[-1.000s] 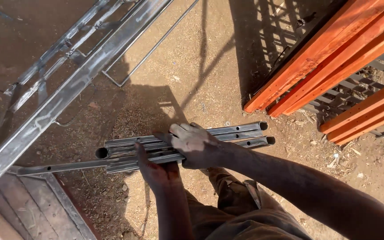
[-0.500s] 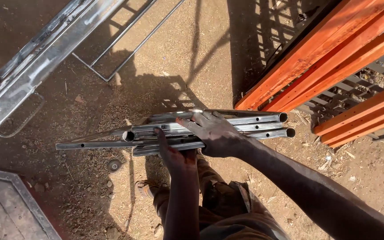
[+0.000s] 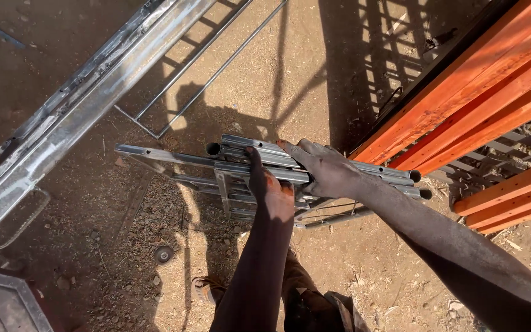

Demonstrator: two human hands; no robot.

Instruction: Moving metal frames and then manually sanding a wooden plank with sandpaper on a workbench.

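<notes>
Both of my hands are on a bundle of metal tubes (image 3: 241, 161) that lies across the middle of the view, running from about nine o'clock to three o'clock and slightly downhill toward the right. My left hand (image 3: 270, 189) comes up from six o'clock and is wrapped around the bundle near its centre, fingers closed over the top tube. My right hand (image 3: 325, 168) reaches in from four o'clock and is clamped on the tubes just beside the left, palm pressed down, fingers curled over the far edge. One long tube sticks out farther toward nine o'clock than the others. Below the bundle is bare dirt (image 3: 124, 246), with my foot (image 3: 207, 288) at six o'clock. Orange beams (image 3: 480, 104) slant at two o'clock, and a grey metal frame (image 3: 75, 117) slants at ten o'clock.
</notes>
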